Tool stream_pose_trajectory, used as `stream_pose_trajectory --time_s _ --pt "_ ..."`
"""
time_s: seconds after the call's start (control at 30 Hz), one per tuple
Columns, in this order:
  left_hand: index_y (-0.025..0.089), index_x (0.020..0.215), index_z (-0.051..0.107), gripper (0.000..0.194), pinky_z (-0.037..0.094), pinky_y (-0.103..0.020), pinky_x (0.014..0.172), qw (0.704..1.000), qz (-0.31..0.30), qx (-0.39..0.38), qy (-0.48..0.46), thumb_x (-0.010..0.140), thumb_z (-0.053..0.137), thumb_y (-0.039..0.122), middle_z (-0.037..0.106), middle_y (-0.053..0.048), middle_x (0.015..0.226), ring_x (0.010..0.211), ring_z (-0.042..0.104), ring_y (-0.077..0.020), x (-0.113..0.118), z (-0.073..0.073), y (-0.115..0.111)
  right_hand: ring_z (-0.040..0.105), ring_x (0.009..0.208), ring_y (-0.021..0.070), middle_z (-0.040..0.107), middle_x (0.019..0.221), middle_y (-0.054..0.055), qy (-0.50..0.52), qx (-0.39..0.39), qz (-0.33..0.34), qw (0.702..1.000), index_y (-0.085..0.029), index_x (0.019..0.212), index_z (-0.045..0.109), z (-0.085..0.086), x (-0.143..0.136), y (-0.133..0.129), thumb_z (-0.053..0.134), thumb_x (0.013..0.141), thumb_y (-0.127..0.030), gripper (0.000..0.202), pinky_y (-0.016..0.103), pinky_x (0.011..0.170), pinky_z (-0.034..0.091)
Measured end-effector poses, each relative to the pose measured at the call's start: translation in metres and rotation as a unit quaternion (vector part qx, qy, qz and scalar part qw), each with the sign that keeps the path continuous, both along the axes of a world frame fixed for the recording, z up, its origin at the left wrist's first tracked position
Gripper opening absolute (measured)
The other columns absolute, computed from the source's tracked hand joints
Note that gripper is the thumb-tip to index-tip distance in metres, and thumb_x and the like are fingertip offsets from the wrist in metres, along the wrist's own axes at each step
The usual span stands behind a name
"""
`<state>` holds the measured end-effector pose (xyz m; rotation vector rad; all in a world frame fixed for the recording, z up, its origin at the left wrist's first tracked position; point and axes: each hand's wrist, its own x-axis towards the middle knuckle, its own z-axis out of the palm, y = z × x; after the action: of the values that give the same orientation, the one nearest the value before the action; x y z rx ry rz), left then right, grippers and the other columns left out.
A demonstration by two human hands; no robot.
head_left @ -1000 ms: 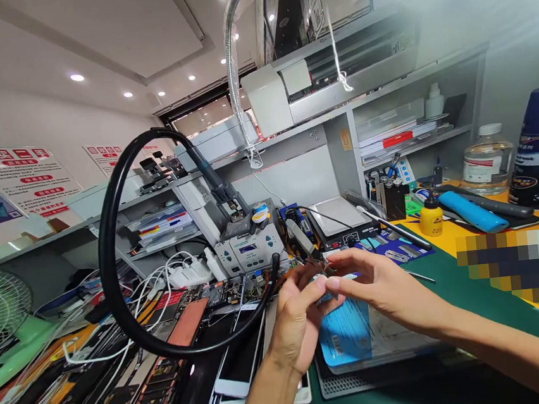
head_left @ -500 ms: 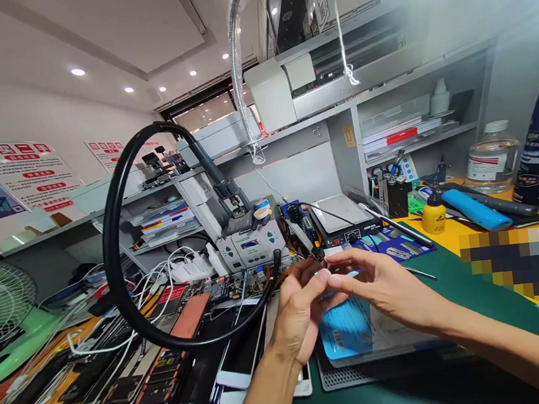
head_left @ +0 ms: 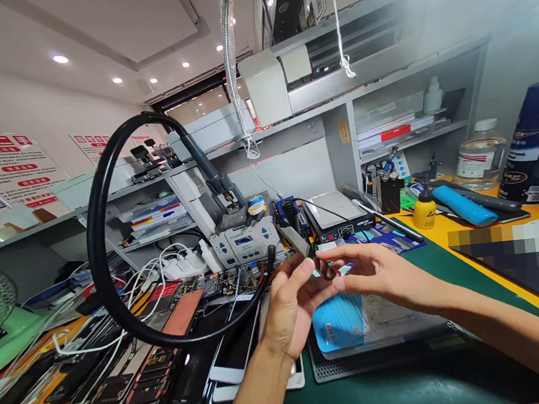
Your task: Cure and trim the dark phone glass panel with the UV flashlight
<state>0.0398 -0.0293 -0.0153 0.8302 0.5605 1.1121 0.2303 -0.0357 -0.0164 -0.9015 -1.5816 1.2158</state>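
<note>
My left hand [head_left: 287, 308] is closed, its thumb and fingers gripping a small flat piece with a dark, shiny curved end [head_left: 324, 271]. What kind of thing it is I cannot make out, since fingers cover much of it. From the right, my right hand [head_left: 381, 274] meets it, with thumb and forefinger curled round that dark end. A grey flat slab [head_left: 296, 241] shows just past the fingertips; whether it belongs to the held piece I cannot tell. Under both hands lies a blue packet [head_left: 338, 325] on a clear plastic case [head_left: 400, 323].
Stacked phone parts [head_left: 144, 385] and screens lie to the left. A black hose [head_left: 95, 244] loops up from the soldering station [head_left: 249, 242]. Behind my hands sits a hot plate [head_left: 335, 215]. A yellow bottle [head_left: 424, 211] and a blue tool [head_left: 464, 205] are at right.
My right fingers have parted slightly from my left thumb, and the dark shiny end now shows between them. The whole view has shifted a little to the right.
</note>
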Motion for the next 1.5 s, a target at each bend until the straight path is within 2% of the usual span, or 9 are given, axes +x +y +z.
stream_pose_trajectory --time_s 0.23,0.4,0.73,0.9,1.07,1.23,1.33,1.4,1.5 --pt "0.018 0.098 0.063 0.015 0.058 -0.045 0.094 1.000 -0.007 0.020 -0.013 0.088 0.073 0.024 0.077 -0.007 0.104 0.097 0.074 -0.0243 0.000 0.001 -0.001 0.063 0.106 0.0251 0.069 0.120 0.008 -0.073 0.048 -0.030 0.996 -0.020 0.126 0.070 0.002 -0.003 -0.004 0.076 0.083 -0.050 0.053 0.041 0.095 0.053" --pt "0.020 0.098 0.063 0.009 0.057 -0.041 0.094 0.999 -0.026 0.028 -0.016 0.091 0.068 0.023 0.076 -0.006 0.105 0.102 0.073 -0.0225 0.001 0.000 -0.001 0.064 0.102 0.0233 0.070 0.118 0.006 -0.064 0.048 -0.046 0.996 -0.022 0.123 0.072 -0.001 -0.004 -0.001 0.080 0.080 -0.049 0.051 0.041 0.095 0.052" --pt "0.022 0.112 0.064 0.025 0.056 -0.038 0.095 0.999 -0.029 0.042 -0.007 0.088 0.072 0.021 0.075 -0.005 0.112 0.106 0.071 -0.0220 0.001 0.000 -0.003 0.066 0.100 0.0208 0.071 0.113 0.003 -0.057 0.064 -0.053 0.995 -0.024 0.121 0.070 -0.004 -0.003 -0.001 0.085 0.076 -0.047 0.052 0.038 0.093 0.052" --pt "0.022 0.110 0.068 0.021 0.055 -0.039 0.096 0.998 -0.038 0.042 -0.035 0.089 0.068 0.018 0.075 -0.005 0.112 0.110 0.070 -0.0240 0.000 -0.001 -0.003 0.063 0.100 0.0185 0.069 0.114 0.000 -0.092 0.093 -0.060 0.990 -0.028 0.123 0.069 -0.003 -0.001 -0.004 0.086 0.076 -0.047 0.053 0.034 0.091 0.051" --pt "0.022 0.125 0.067 0.038 0.055 -0.041 0.095 0.996 -0.055 0.039 -0.061 0.087 0.065 0.018 0.075 -0.007 0.115 0.115 0.067 -0.0277 -0.006 -0.001 -0.004 0.063 0.098 0.0176 0.068 0.113 0.000 -0.100 0.133 -0.077 0.983 -0.030 0.123 0.068 -0.002 -0.003 -0.009 0.085 0.078 -0.047 0.051 0.033 0.089 0.052" --pt "0.020 0.128 0.066 0.038 0.056 -0.043 0.091 0.996 -0.030 0.016 -0.079 0.090 0.064 0.022 0.076 -0.010 0.115 0.118 0.066 -0.0314 -0.005 0.002 -0.005 0.061 0.087 0.0149 0.066 0.103 0.001 -0.096 0.270 -0.123 0.950 -0.027 0.123 0.066 -0.007 -0.007 -0.009 0.080 0.086 -0.037 0.041 0.030 0.079 0.053" --pt "0.017 0.126 0.068 0.035 0.056 -0.047 0.091 0.995 -0.047 0.006 -0.084 0.095 0.059 0.029 0.075 -0.013 0.115 0.115 0.068 -0.0337 -0.001 0.005 -0.006 0.061 0.084 0.0140 0.065 0.106 0.003 -0.109 0.354 -0.141 0.918 -0.025 0.128 0.063 -0.010 -0.007 -0.008 0.075 0.091 -0.027 0.038 0.029 0.077 0.053" --pt "0.015 0.123 0.070 0.033 0.056 -0.047 0.093 0.996 -0.051 0.008 -0.075 0.098 0.055 0.032 0.075 -0.014 0.116 0.114 0.068 -0.0331 0.000 0.006 -0.007 0.061 0.085 0.0140 0.063 0.111 0.005 -0.129 0.389 -0.151 0.899 -0.024 0.131 0.061 -0.012 -0.006 -0.007 0.071 0.093 -0.023 0.039 0.030 0.077 0.054" --pt "0.015 0.116 0.073 0.029 0.056 -0.044 0.095 0.998 -0.014 0.041 -0.045 0.100 0.053 0.030 0.073 -0.013 0.122 0.118 0.065 -0.0296 0.002 0.005 -0.007 0.061 0.092 0.0160 0.061 0.115 0.007 -0.154 0.420 -0.164 0.879 -0.023 0.135 0.059 -0.012 -0.005 -0.006 0.067 0.094 -0.016 0.043 0.031 0.080 0.054"
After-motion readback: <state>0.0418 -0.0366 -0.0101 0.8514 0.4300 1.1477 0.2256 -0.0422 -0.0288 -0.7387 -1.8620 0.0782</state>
